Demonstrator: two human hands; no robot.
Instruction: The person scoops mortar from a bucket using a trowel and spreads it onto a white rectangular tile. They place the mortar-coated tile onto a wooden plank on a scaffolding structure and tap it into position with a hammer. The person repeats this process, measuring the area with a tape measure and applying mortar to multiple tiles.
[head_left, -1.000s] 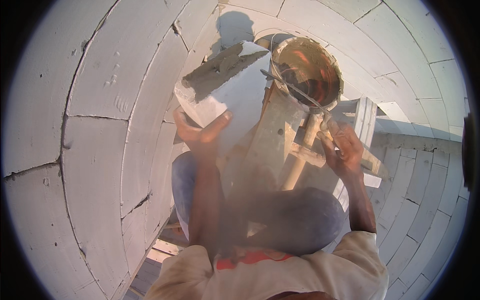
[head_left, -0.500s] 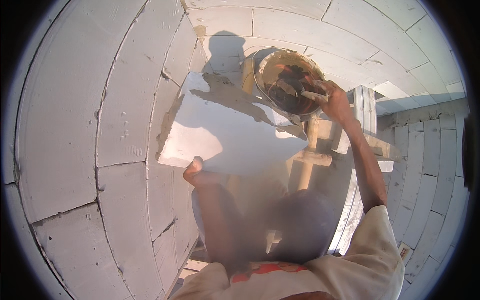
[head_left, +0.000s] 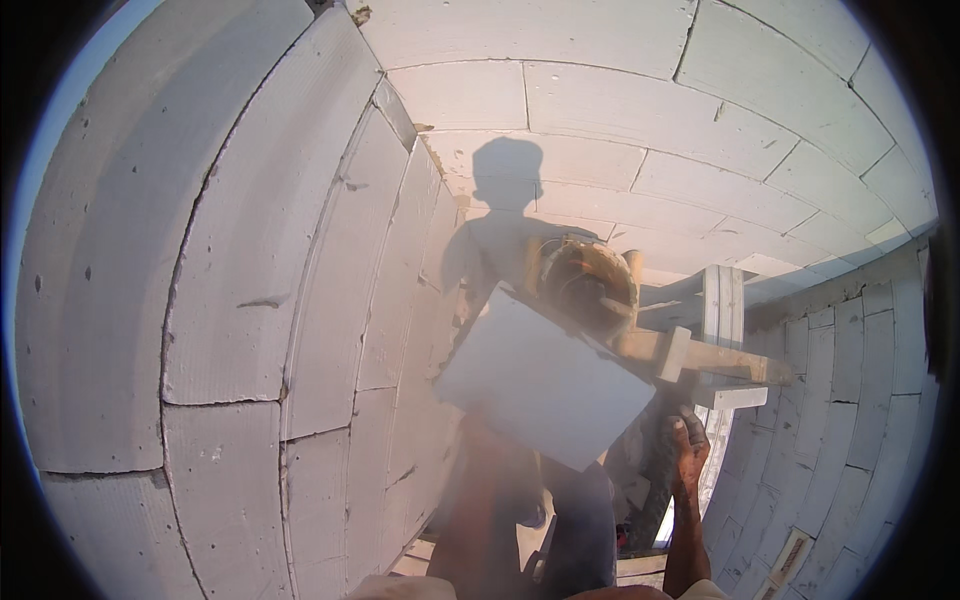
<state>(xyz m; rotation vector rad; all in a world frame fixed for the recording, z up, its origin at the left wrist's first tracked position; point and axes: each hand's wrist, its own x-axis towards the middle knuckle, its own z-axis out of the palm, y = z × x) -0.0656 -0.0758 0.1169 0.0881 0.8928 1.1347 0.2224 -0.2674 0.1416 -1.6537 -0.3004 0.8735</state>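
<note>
A white building block [head_left: 550, 375] is tilted in front of my body, its broad smooth face turned up. My left hand [head_left: 462, 412], blurred by haze, is at the block's lower left edge and grips it; its fingers are mostly hidden. Just beyond the block stands a mortar-smeared bucket [head_left: 575, 246], its inside dark and orange-brown. To the block's right, apart from it, my right hand [head_left: 689, 437] is closed with the thumb up. Whatever it may hold cannot be made out against the dark area beside it.
A tall block wall [head_left: 240, 280] rises close on my left, and another block wall [head_left: 620, 110] stands ahead, bearing my shadow. Right of the bucket, a wooden plank [head_left: 735, 362] runs across, with small pale offcuts [head_left: 673, 354] by it. A pale upright post [head_left: 724, 305] stands behind.
My right hand has come out of the bucket and back toward my body, lower right. The block has turned and shows a smooth face instead of the mortar-smeared edge. The view has shifted.
</note>
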